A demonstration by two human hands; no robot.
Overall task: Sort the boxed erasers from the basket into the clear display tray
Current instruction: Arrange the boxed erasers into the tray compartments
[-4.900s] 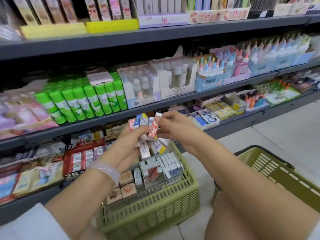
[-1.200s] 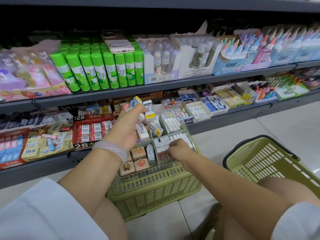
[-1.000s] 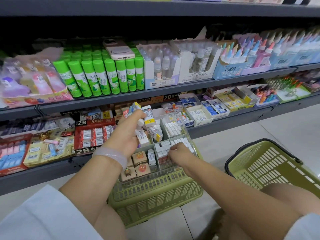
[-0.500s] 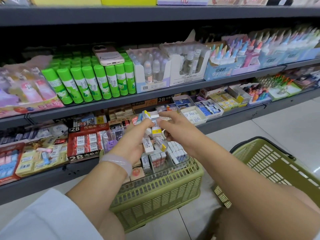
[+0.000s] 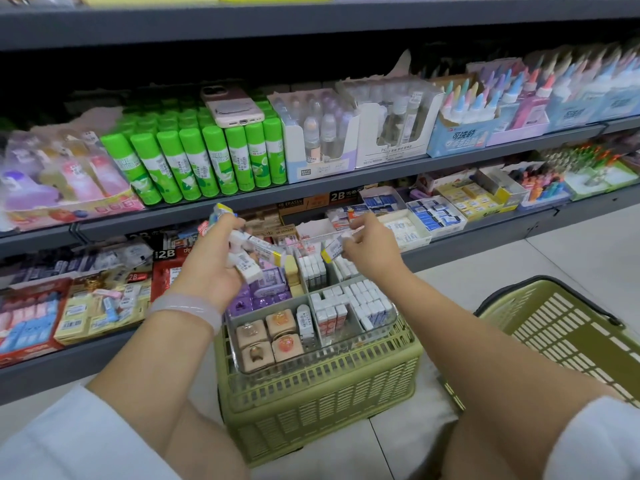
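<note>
— Two hands, what is each one doing?
— The left hand is wrapped round a bundle of boxed erasers, raised over the far left part of the clear tray. The right hand pinches a single boxed eraser between thumb and fingertips, above the tray's far right compartments.

— Where does the tray sit?
— On top of a green basket on the floor, close in front of the shelves.

— What is in it?
— White boxed erasers stand in rows in the right compartments; the near left one holds four small square boxes, with purple packs behind them.

— Anything else close by?
— A second green basket lies at the right, tilted. A pink phone rests on green glue sticks on the upper shelf.
</note>
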